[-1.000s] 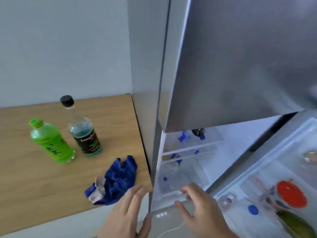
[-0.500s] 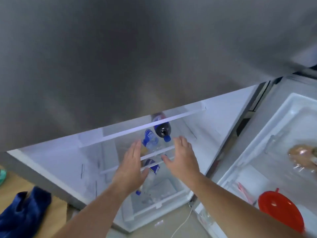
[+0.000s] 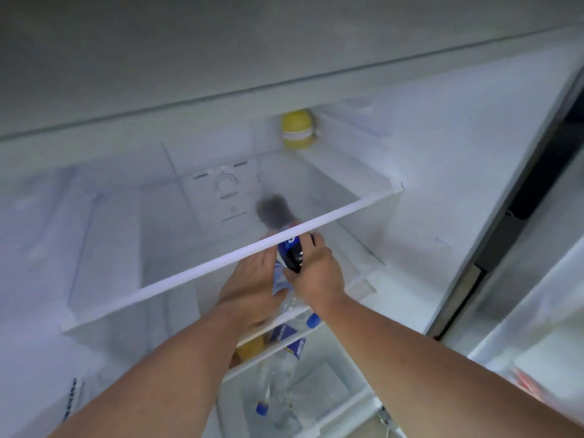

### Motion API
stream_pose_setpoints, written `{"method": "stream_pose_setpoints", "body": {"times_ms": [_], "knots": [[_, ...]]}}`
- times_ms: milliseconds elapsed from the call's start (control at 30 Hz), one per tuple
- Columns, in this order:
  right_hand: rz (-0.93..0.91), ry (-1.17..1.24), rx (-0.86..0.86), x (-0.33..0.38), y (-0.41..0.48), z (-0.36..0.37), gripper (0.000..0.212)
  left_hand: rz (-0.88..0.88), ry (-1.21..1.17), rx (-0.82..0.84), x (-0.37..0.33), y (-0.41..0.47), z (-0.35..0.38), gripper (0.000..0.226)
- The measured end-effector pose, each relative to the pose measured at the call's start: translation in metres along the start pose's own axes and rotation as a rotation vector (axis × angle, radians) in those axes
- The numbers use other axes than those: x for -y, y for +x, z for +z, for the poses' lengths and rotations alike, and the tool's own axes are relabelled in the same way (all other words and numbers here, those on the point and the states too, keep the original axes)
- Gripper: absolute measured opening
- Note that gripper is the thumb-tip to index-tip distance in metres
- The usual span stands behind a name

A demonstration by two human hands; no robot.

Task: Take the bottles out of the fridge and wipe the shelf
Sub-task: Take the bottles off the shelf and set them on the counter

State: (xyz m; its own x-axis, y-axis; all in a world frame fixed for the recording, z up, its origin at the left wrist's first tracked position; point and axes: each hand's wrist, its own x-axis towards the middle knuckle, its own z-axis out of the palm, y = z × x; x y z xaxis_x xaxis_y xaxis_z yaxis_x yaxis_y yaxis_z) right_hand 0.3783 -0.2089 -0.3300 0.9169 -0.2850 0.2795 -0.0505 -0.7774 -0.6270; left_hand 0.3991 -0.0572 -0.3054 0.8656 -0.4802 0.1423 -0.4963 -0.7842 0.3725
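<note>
The fridge interior (image 3: 442,159) is smooth white plastic, faintly glossy. The clear shelf (image 3: 221,267) across the middle carries a matt white trim. Centre frame, a dark cola bottle (image 3: 292,251) is glossy plastic with a shiny blue label; lower down, a water bottle (image 3: 278,384) is clear, crinkled plastic.

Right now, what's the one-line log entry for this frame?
phase: removing bottles | right hand: gripping dark plastic cola bottle | left hand: on clear plastic water bottle | glass shelf: unwiped

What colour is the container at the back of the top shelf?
Yellow, with a pale band around it: the container, seen in the head view.
</note>
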Motion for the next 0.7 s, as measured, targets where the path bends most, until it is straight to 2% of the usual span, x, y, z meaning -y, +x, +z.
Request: {"method": "stream_pose_setpoints", "body": {"times_ms": [133, 333, 467, 533, 700], "knots": [[0.016, 0.042, 0.033, -0.003, -0.022, -0.022, 0.087, 0.096, -0.03, -0.018, -0.003, 0.016, 0.002, 0.087], [0.036, 0.29, 0.156, -0.007, -0.083, -0.076, 0.089, 0.293, 0.075, -0.07, -0.006, 0.0, -0.003, 0.101], [0.053, 0.374, 0.258, 0.019, -0.121, -0.14, 0.073, 0.336, 0.1, -0.061, -0.019, -0.035, -0.017, 0.081], [0.047, 0.365, 0.274, 0.037, -0.142, -0.179, 0.069, 0.347, 0.026, -0.084, -0.041, -0.067, -0.026, 0.072], [0.016, 0.489, 0.139, 0.096, -0.204, -0.259, 0.065, 0.185, -0.3, -0.131, -0.107, -0.172, -0.066, 0.07]]}}
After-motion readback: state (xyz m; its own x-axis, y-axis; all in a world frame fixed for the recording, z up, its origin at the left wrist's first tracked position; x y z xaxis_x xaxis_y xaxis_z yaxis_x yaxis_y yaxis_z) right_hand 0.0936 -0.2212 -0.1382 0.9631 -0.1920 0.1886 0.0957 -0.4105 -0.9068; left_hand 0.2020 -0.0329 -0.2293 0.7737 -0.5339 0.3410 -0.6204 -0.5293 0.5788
